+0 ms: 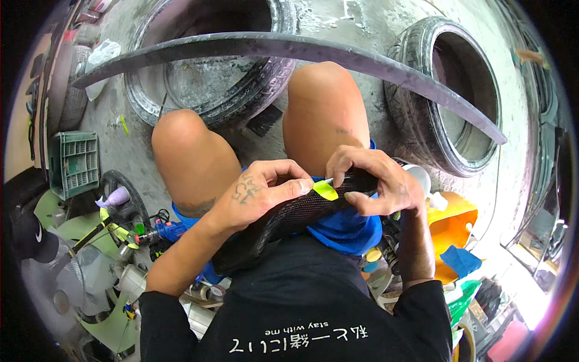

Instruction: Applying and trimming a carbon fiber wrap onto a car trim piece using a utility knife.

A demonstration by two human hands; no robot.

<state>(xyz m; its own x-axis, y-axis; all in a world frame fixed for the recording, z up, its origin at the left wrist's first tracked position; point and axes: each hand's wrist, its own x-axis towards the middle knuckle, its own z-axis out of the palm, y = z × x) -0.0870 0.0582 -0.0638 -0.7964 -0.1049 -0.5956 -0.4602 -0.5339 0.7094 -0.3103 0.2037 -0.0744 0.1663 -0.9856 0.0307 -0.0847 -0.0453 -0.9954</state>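
Across my lap rests a black part with a woven, carbon-fibre look (283, 218), partly hidden by my hands. My left hand (265, 192) is closed, its thumb and forefinger pinching the end of a small yellow-green strip (326, 191) that lies against the part. My right hand (381, 184) arches over the part's right end, with thumb and forefinger apart. Its forefinger tip is beside a thin pale edge at the strip's top, and its thumb is on or close to the black surface. Whether that forefinger touches the strip is too small to tell.
Ahead, a long curved grey strip (289, 45) spans two tyres (268, 90) (410, 114). On the left are a green crate (75, 163), a blue power drill (170, 230) and a fan (69, 265). On the right, an orange container (461, 217) stands near a blue cloth (460, 260).
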